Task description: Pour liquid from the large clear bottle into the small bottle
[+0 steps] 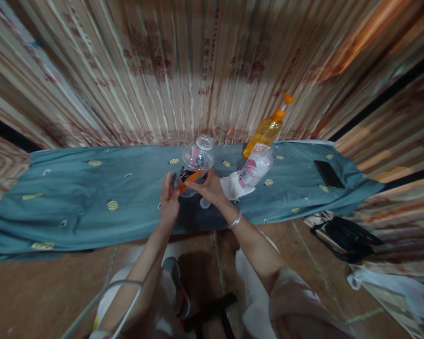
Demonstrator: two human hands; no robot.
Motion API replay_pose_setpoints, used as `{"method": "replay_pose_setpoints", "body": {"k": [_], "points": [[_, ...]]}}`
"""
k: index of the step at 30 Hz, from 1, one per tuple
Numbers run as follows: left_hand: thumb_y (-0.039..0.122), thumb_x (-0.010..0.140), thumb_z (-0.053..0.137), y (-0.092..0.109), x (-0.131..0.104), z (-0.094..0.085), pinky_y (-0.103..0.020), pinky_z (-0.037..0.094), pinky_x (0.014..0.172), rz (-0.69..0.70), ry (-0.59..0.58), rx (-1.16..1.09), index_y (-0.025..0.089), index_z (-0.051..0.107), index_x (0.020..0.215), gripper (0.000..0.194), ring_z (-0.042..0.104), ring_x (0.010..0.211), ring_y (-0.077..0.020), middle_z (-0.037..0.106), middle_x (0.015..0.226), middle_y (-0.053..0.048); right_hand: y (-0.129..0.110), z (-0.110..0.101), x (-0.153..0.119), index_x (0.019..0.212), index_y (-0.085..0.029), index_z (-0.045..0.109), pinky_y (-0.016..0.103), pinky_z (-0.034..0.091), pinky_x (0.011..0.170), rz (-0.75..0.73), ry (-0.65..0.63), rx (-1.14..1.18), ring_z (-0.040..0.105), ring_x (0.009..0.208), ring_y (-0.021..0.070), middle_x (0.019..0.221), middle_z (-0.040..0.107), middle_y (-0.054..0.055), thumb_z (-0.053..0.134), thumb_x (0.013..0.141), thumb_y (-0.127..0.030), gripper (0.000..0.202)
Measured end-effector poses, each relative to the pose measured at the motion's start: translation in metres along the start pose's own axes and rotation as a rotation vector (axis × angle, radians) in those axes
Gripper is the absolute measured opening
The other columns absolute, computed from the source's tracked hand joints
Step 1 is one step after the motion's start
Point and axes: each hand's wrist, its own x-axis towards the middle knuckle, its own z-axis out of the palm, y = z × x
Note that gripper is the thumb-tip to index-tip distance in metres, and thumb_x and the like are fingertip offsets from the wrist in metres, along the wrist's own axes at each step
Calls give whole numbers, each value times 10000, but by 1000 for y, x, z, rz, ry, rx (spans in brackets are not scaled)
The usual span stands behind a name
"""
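Note:
On the cloth-covered table stands a clear plastic jar [199, 157], its round mouth towards the back. Both hands are at its near side. My left hand [169, 200] is closed at the left end of an orange strip [195, 179] that lies across the jar, beside a dark patch with white marks; it looks like a label. My right hand [211, 187] pinches the strip from the right. A small round translucent lid [205, 203] lies just below my right hand. Blur hides how far the strip is stuck to the jar.
Right of my hands are crumpled white tissue [236, 187], a clear bottle with a pink-and-white label [256, 165] and an orange-yellow bottle [264, 134]. A black phone [329, 174] lies at the table's right end. A dark bag [348, 235] is on the right, below the table.

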Motion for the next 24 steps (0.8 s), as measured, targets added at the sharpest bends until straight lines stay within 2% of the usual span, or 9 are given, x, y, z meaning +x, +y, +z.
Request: {"method": "replay_pose_setpoints", "body": {"k": [3,6,11,14,17,21,24], "points": [[273,799,655,-8,-1,-1,-459,284,1214,90,-45,202,243,519,1383,600,426,1414,-268,480,1508,-98,-6,8,-3,1237,-180,511,442,548,929,6,-9,-64,679,1046,279,1146,696,106,836,648,-444,723],[261,785,671,-12,-1,0,-477,284,1214,85,-44,230,227,478,1415,660,433,1407,-282,470,1512,-119,-9,12,-5,1326,-162,454,435,534,967,-55,-72,-58,661,1109,272,1226,667,124,827,668,-422,800],[226,767,680,-10,-2,0,-486,319,1195,79,-57,221,248,421,1436,718,452,1390,-277,468,1508,-110,5,-4,-3,1450,-149,349,425,437,1111,-143,-166,-32,531,1325,273,1442,531,164,829,664,-419,960],[145,728,670,-8,-4,-3,-487,316,1193,72,-31,212,253,423,1420,742,435,1402,-275,469,1494,-113,22,-25,1,1453,-166,377,432,458,1088,-111,-198,-114,528,1336,261,1435,552,158,720,789,-339,767],[133,704,682,-4,-6,-9,-490,342,1168,66,17,197,261,462,1363,706,464,1366,-273,498,1444,-110,36,-43,6,1399,-148,477,452,448,1100,-112,-151,-330,562,1298,255,1384,601,158,554,853,-153,551],[169,676,720,11,-7,-22,-392,439,1064,76,75,154,255,551,1187,545,589,1133,-203,620,1206,-63,47,-49,7,1345,-127,550,441,394,1155,-164,-170,-550,546,1301,259,1372,608,162,495,769,-5,592],[228,682,717,31,-9,-30,-281,522,837,74,77,104,229,609,1012,348,627,842,-139,663,959,-24,51,-42,7,1308,-132,579,402,412,1137,-214,-276,-680,569,1270,243,1322,645,145,485,724,49,618]]}}
